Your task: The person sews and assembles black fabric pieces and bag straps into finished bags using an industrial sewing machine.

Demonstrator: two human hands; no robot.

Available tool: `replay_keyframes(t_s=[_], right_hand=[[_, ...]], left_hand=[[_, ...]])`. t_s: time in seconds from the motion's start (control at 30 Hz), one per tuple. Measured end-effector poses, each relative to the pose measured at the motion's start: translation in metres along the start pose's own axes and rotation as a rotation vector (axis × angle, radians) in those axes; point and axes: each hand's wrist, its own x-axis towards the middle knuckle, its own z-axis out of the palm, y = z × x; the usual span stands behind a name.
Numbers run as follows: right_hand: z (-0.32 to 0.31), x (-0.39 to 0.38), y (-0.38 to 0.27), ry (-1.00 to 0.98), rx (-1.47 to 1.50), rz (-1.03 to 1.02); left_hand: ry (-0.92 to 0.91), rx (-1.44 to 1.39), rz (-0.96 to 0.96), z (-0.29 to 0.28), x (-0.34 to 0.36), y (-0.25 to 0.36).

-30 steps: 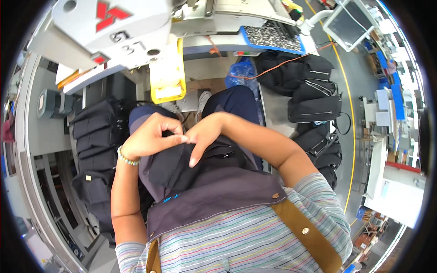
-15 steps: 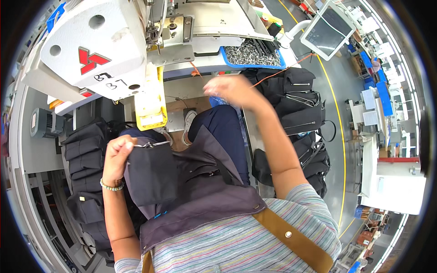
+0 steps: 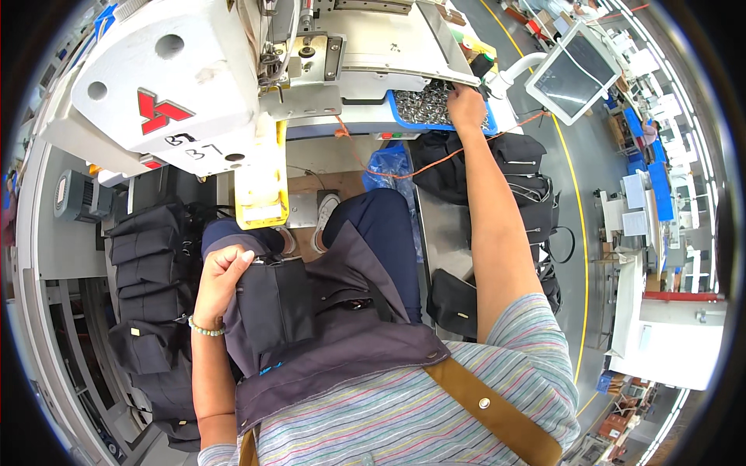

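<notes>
My left hand (image 3: pixel 224 277) is closed on the top edge of a black fabric pouch (image 3: pixel 273 307), where a bit of metal or zip shows. The pouch hangs against the dark apron over my lap. My right hand (image 3: pixel 466 109) is stretched out to a blue tray (image 3: pixel 398 116) full of small silvery metal parts (image 3: pixel 423 105). Its fingers are curled together over the right part of the tray. What they hold, if anything, is hidden.
A white sewing machine head (image 3: pixel 167 85) stands at the left, with a yellow bin (image 3: pixel 263 220) below it. Black bags are stacked at left (image 3: pixel 148 256) and right (image 3: pixel 513 186). An orange cord (image 3: pixel 435 161) loops below the tray. A screen on an arm (image 3: pixel 575 74) stands beyond.
My right hand has moved forward and to the right, from above my knee to the tray. My left hand still grips the pouch, now a little lower in view.
</notes>
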Motion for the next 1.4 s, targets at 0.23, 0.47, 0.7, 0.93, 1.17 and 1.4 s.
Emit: replay_keyframes(t_s=[0.23,0.47,0.7,0.93,1.17,1.4], right_hand=[[-0.013,-0.019,0.012,-0.060,0.053,-0.238],[-0.012,-0.024,-0.002,-0.131,-0.100,-0.377],[-0.043,-0.045,-0.008,0.132,0.116,-0.187],[-0.138,-0.169,-0.109,0.000,0.937,-0.173],[-0.162,-0.292,-0.193,-0.300,0.974,-0.339],[-0.151,-0.303,-0.189,-0.547,1.196,-0.233]], left_hand=[[0.061,-0.085,-0.022,-0.003,-0.001,0.000],[0.079,-0.054,0.061,0.001,-0.001,-0.002],[0.051,-0.131,0.064,0.018,-0.002,-0.007],[0.070,-0.107,0.012,0.042,0.007,0.003],[-0.090,-0.103,0.043,0.075,0.022,0.013],[-0.030,0.030,0.050,0.061,0.011,-0.002]])
